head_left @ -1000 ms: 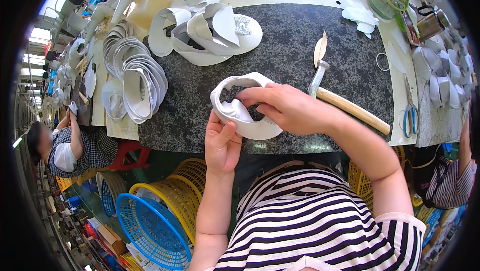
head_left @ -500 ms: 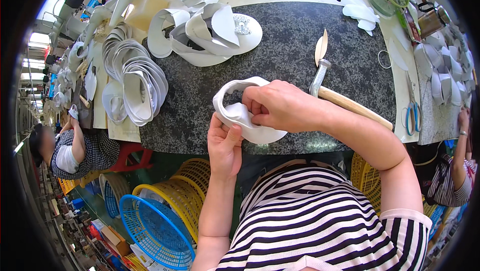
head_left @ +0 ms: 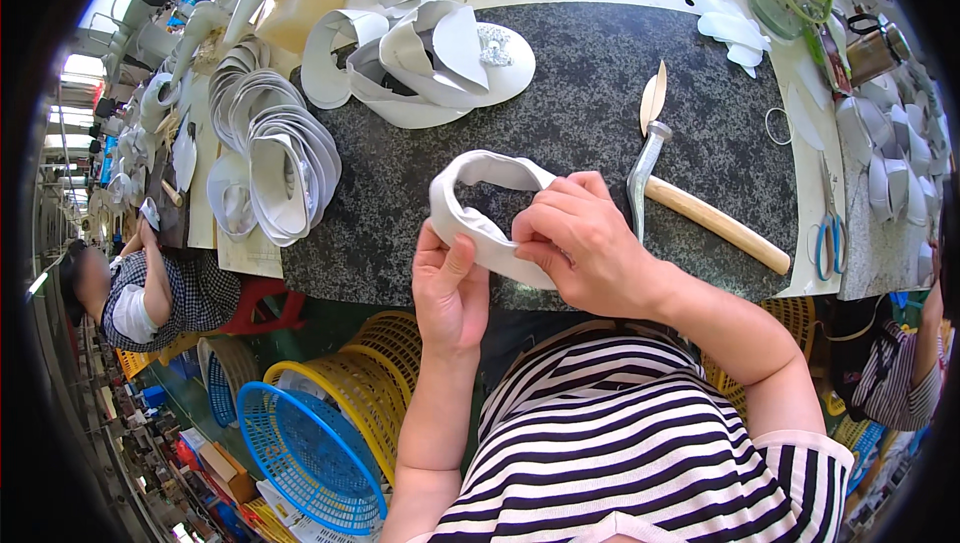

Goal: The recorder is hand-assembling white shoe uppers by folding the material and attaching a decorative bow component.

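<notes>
1. Grip: both hands grasp one white shoe upper [head_left: 492, 248]. The left hand [head_left: 452, 278] holds its wall at 7 o'clock, thumb flat on the outer face; the right hand [head_left: 590, 243] pinches the rim at 4 o'clock, fingers bent.
2. Specimen: smooth, matte, pliable-looking band bent into an oval loop, with crumpled white material inside. Position: raised over the near edge of a black stone slab [head_left: 570, 73], grey-speckled.
3. At 3 o'clock from the upper, near the right hand: hammer [head_left: 715, 226]; pale, rounded wooden handle, grey metal head, long and curved.
4. At 2 o'clock: tan leaf-shaped piece [head_left: 653, 98], pointed, its lower end by the hammer head. Material: cannot tell.
5. At 11 o'clock: overlapping white uppers [head_left: 425, 73], curved; one bears a glittering ornament [head_left: 494, 46].
6. Between 9 and 10 o'clock: nested white loops [head_left: 290, 168], layered edges.
7. Far 3 o'clock: scissors [head_left: 830, 243], blue handles.
8. At 7 o'clock, below: blue lattice basket [head_left: 252, 428], plastic-looking.
</notes>
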### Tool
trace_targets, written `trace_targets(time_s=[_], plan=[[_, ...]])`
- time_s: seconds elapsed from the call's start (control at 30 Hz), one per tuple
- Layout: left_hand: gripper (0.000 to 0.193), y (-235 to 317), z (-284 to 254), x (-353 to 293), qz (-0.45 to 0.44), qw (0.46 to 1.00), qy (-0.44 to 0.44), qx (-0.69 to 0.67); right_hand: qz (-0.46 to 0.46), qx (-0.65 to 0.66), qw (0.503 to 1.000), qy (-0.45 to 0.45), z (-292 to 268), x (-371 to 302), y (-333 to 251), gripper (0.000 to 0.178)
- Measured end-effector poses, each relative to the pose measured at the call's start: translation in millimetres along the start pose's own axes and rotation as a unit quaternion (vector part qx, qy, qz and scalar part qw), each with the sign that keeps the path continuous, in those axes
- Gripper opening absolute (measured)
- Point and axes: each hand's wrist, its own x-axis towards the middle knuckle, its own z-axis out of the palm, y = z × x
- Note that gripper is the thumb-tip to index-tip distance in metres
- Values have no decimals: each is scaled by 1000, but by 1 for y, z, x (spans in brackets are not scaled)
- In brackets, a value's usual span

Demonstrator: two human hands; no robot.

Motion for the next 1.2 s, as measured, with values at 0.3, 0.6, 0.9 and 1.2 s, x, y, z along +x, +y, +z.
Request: trace_targets(time_s=[0.3,0.6,0.9,1.2], plan=[[30,-6,19,-5,-21,998,14,-54,-69,-2,981,181,13,2,-16,31],[34,-9,11,-11,-33,999,-25,-27,-6,65,987,147,11,1,-26,18],[42,-13,4,-9,-26,999,-46,10,10,67,992,105,10,-2,-28,13],[39,10,38,-11,81,985,-67,140,-58,164,976,130,1,0,-27,19]])
